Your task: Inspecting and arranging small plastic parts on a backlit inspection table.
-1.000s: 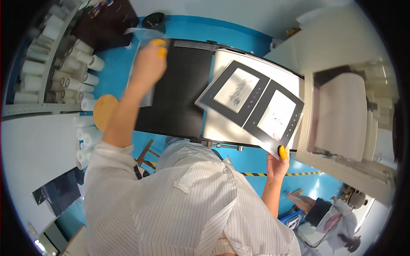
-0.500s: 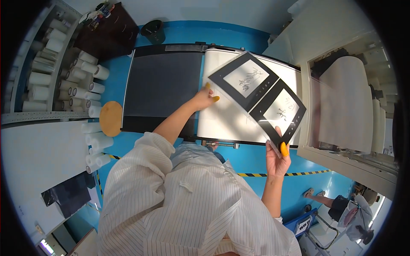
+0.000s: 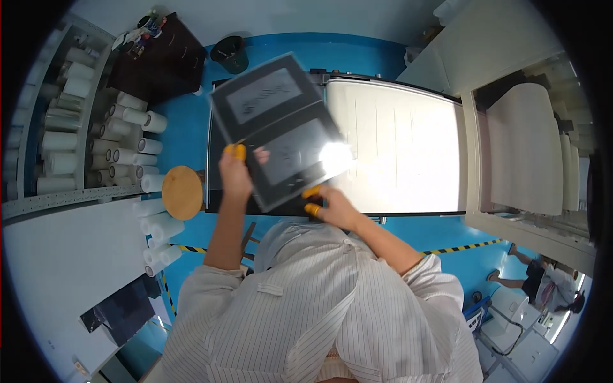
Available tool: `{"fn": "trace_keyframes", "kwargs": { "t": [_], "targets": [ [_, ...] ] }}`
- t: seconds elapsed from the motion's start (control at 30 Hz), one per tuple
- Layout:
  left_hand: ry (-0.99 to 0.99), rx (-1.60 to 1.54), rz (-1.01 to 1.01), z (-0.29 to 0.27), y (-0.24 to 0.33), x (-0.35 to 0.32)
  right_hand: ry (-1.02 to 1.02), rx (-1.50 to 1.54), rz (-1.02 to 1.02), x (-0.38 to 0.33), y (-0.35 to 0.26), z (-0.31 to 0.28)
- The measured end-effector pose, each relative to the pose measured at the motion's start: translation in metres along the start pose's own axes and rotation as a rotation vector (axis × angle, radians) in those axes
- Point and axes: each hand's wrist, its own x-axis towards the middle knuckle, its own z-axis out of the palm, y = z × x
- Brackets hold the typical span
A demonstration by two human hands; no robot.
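Both of my hands hold one dark-framed film sheet [image 3: 278, 124] with two grey printed panels, raised and tilted over the black part of the bench [image 3: 214, 185]. My left hand [image 3: 236, 169] grips its left edge, yellow fingertip covers showing. At the sheet's lower edge my right hand [image 3: 329, 207] pinches it, also with yellow fingertip covers. A bright glare spot sits on the sheet's right corner. The lit white light table [image 3: 399, 153] lies just to the right of the sheet.
Shelves with several white rolls [image 3: 83, 137] stand at the left, with a round wooden stool [image 3: 182, 191] beside the bench. A black bin [image 3: 231, 54] sits on the blue floor at the back. A large cream machine [image 3: 527, 153] is at the right. Another person [image 3: 549, 281] stands lower right.
The sheet has swung from over the light table leftward to above the black bench. My left hand now grips its left edge, and my right hand has moved left with it.
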Motion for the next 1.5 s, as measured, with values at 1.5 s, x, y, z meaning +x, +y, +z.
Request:
{"fn": "trace_keyframes", "kwargs": {
  "t": [1.5],
  "targets": [
    [0.093, 0.940, 0.093, -0.068, -0.030, 0.118, 0.916, -0.282, 0.350, 0.154, 0.040, 0.017]
  ]
}}
